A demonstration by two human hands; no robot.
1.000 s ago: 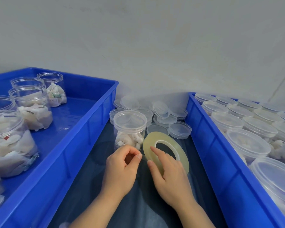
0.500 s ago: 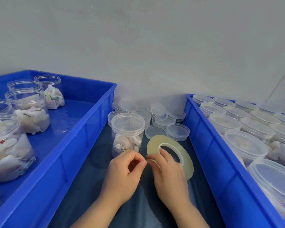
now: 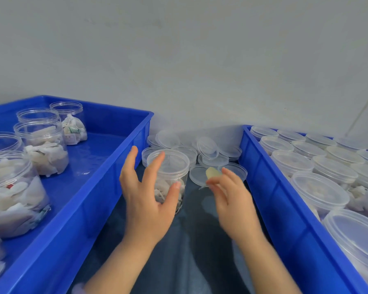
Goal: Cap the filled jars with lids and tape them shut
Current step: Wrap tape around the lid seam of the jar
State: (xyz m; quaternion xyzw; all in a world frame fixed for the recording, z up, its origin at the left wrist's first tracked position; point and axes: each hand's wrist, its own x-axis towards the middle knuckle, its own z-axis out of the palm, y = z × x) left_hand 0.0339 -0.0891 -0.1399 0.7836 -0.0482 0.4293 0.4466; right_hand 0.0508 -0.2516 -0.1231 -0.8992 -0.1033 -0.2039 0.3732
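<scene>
The left hand, fingers spread, is nearest the capped jar just ahead, while the right hand seemingly pinches tape beside it.

Clear filled jar w/ lid on, upright; yellowish tape roll beside.

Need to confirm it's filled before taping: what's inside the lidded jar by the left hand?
White pieces show through the jar wall, below its clear lid. The left hand covers much of the front, hiding the bottom and how full it is.
</scene>
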